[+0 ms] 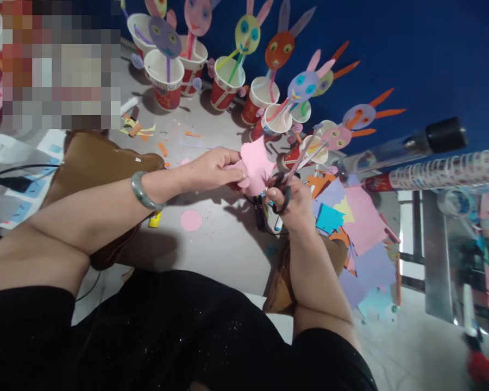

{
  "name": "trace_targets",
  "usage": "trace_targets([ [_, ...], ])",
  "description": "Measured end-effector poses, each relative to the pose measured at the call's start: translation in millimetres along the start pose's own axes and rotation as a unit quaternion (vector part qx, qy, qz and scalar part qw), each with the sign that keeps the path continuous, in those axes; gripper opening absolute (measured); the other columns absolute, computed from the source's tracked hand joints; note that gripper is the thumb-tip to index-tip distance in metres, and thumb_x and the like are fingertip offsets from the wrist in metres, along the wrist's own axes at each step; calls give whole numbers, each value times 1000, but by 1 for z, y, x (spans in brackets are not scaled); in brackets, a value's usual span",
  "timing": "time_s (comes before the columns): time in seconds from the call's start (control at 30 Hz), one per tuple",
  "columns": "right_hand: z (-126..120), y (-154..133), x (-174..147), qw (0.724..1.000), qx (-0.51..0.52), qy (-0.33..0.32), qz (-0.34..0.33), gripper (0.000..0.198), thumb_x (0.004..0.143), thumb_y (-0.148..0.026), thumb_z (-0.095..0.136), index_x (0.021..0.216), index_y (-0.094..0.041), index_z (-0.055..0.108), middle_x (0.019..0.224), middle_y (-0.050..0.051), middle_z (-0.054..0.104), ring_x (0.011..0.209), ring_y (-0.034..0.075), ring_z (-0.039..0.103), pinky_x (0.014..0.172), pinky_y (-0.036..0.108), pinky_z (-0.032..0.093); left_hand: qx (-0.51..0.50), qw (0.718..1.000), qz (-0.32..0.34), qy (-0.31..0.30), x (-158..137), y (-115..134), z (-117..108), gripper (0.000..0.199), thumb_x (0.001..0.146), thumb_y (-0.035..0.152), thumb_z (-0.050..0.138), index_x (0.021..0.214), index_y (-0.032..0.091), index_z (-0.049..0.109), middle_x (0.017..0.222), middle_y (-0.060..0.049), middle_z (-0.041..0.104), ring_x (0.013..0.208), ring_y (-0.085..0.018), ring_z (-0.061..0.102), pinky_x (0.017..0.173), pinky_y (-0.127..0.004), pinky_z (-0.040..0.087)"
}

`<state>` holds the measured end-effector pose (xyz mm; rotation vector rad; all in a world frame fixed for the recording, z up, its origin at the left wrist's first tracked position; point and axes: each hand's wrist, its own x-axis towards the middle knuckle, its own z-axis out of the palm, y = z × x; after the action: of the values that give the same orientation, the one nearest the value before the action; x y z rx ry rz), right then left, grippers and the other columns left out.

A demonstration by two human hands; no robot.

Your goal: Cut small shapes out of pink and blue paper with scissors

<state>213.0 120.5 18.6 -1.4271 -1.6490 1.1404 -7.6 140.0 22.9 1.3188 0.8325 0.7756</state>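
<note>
My left hand [230, 169] pinches a piece of pink paper [256, 162] whose edge is cut jagged. Close on its right, my right hand [295, 202] has its thumb and fingers in the black handles of a pair of scissors [303, 158]. The scissor blades point up and away from the paper, slightly parted. Below the hands, a pink paper oval [191, 220] lies flat on the table [224, 255]. Orange paper scraps [163, 149] are scattered left of the paper.
Red and white paper cups [165, 81] with rabbit-faced paper figures on straws line the back. Colored paper sheets [364, 217] pile at the right. A stack of cups [440, 171] and a clear tube [387, 155] jut in there. A yellow item [155, 219] lies near my left forearm.
</note>
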Motion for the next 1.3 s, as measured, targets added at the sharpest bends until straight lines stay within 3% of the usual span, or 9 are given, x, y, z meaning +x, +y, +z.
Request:
trace_targets([
  [0.2, -4, -9, -8, 997, 26, 66, 1, 48, 63, -55, 87, 74, -22, 54, 63, -4, 53, 55, 11, 51, 51, 26, 42, 42, 992, 45, -114, -5, -6, -1, 8, 80, 21, 69, 80, 14, 71, 74, -1, 74, 69, -11, 67, 63, -19, 51],
  [0.37, -62, -3, -28, 981, 1, 182, -73, 33, 62, -35, 90, 72, -21, 61, 70, -2, 60, 58, 10, 51, 56, 28, 43, 63, 995, 22, -75, 0, -9, -6, 13, 84, 24, 66, 75, 15, 69, 72, -2, 71, 67, -9, 65, 63, -19, 51],
  [0.57, -144, 34, -49, 919, -148, 352, 92, 23, 64, -16, 82, 68, -25, 62, 60, -2, 56, 49, 12, 46, 49, 31, 36, 63, 997, -28, -24, 2, -6, -6, 12, 84, 16, 67, 73, 14, 71, 72, -4, 72, 60, -8, 61, 59, -20, 49],
  [0.8, -162, 49, -54, 849, -407, 229, 246, 38, 62, -20, 80, 49, -26, 45, 46, -2, 42, 65, 27, 59, 70, 45, 45, 66, 996, -34, -46, 1, -12, -2, 10, 79, 12, 67, 80, 14, 77, 67, -3, 68, 58, -8, 59, 55, -19, 46],
  [0.97, -136, 6, -52, 778, -511, 286, 227, 23, 70, -28, 75, 68, -24, 52, 71, 12, 65, 93, 39, 68, 87, 60, 45, 79, 995, -36, -58, 1, -12, -5, 16, 79, 15, 67, 87, 15, 80, 66, -2, 66, 58, -8, 57, 55, -19, 43],
  [1.0, -126, -4, -52, 792, -498, 297, 194, 21, 71, -30, 76, 75, -23, 57, 77, 13, 70, 93, 37, 69, 88, 58, 47, 78, 994, -34, -65, 0, -11, -5, 15, 79, 18, 68, 87, 15, 80, 66, -2, 66, 58, -8, 57, 54, -19, 42],
  [1.1, -86, -30, -46, 944, -268, 182, 66, 29, 71, -39, 81, 85, -22, 61, 86, 9, 75, 79, 25, 71, 74, 40, 54, 69, 993, -32, -92, 0, -11, -4, 15, 78, 27, 74, 84, 14, 79, 66, -1, 65, 58, -7, 54, 53, -19, 41],
  [1.13, -71, -34, -43, 970, -202, 124, 57, 31, 70, -40, 82, 85, -22, 62, 86, 8, 75, 75, 22, 69, 70, 37, 54, 66, 992, -34, -98, 0, -11, -4, 17, 78, 29, 75, 84, 14, 79, 65, -1, 64, 57, -7, 53, 53, -19, 40],
  [1.3, -11, -30, -17, 999, -39, -7, 13, 48, 61, -50, 90, 83, -23, 57, 92, 5, 74, 66, 15, 61, 58, 29, 48, 38, 995, -28, -89, -1, -14, -3, 27, 77, 24, 75, 101, 14, 75, 74, -1, 70, 60, -7, 57, 53, -19, 40],
])
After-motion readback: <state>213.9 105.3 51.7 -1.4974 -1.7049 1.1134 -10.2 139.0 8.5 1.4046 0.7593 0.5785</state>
